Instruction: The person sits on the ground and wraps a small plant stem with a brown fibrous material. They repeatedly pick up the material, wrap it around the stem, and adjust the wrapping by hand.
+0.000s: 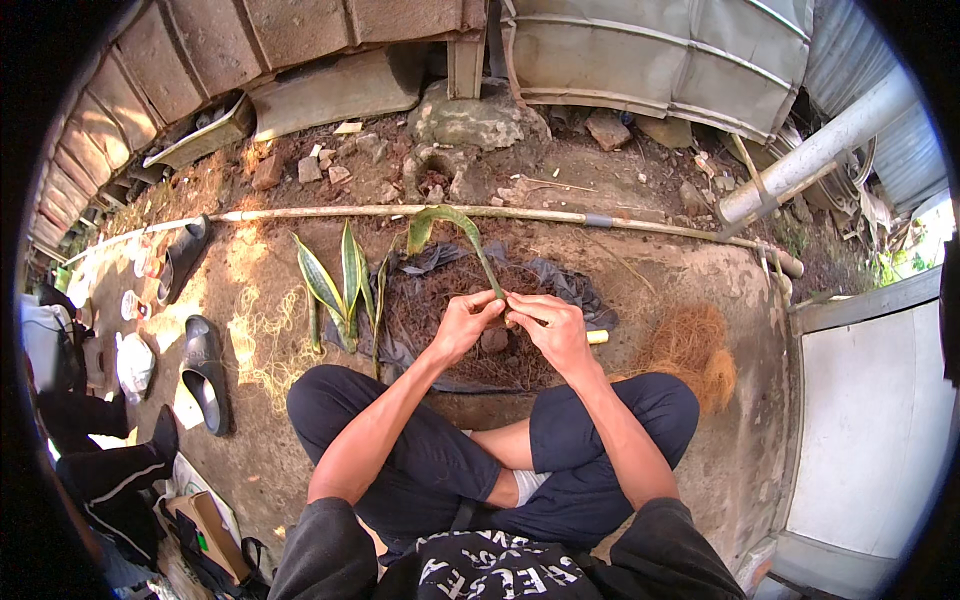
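Both my hands pinch the lower end of a long snake plant leaf, which arches up and away to the left. My left hand and my right hand meet fingertip to fingertip at its base. Beneath them, dark fibrous soil is heaped on a black plastic sheet. A rounded brown clump lies just under my hands. Left of the heap stand variegated snake plant leaves. A pale yellow cylindrical thing shows beside my right wrist.
Brown fibre lies at the right, and tangled pale string at the left. Black slippers, a white plastic bag and a person's dark-clothed leg are farther left. A long pipe runs across beyond the heap.
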A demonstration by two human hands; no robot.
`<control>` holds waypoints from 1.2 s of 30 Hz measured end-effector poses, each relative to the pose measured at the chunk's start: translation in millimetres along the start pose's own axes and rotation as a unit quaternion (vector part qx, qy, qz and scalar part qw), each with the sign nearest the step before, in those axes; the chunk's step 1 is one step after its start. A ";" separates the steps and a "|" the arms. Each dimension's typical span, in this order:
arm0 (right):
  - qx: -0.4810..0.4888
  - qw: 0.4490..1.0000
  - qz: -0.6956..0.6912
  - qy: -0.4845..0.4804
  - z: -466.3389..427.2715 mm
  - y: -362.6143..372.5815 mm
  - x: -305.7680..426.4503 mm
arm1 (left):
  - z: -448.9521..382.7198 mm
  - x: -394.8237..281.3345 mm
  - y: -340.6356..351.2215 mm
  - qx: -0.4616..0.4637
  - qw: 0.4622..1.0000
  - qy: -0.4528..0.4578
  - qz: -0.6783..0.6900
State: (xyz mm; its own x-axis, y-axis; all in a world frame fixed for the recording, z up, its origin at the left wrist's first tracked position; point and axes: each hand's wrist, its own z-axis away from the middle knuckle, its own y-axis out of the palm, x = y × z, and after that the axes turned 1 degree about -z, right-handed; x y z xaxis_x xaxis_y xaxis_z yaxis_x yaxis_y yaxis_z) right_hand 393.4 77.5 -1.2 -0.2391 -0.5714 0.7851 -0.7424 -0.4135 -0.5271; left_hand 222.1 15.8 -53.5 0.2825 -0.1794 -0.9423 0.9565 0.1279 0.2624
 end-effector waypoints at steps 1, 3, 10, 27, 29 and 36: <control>0.000 1.000 0.003 0.004 1.7 1.1 0.2 | 0.8 0.2 0.1 0.005 1.000 0.007 -0.008; 0.005 1.000 0.017 -0.003 3.3 2.7 1.6 | 2.6 4.5 -0.4 -0.004 1.000 -0.010 0.002; -0.008 0.999 -0.023 0.029 5.6 8.5 0.9 | 3.9 9.3 -0.4 -0.005 0.999 -0.035 -0.013; 0.004 0.998 -0.058 0.037 6.6 0.8 8.7 | 9.3 -8.7 -0.2 0.027 0.996 0.007 -0.081; -0.003 0.999 -0.052 0.015 10.0 4.0 7.3 | 11.2 -11.3 0.8 0.027 0.995 0.007 -0.092; -0.002 1.000 -0.014 -0.019 16.1 10.0 4.8 | 12.5 -5.7 -1.8 0.039 0.995 0.008 -0.097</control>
State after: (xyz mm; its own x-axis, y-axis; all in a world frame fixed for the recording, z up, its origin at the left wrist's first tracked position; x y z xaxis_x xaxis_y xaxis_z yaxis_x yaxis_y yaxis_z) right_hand 394.9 59.2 -7.9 -0.1946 -0.5863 0.7864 -0.7510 -0.4267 -0.5039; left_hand 219.7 4.4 -46.0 0.0922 -0.1774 -0.9798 0.9957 0.0155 0.0909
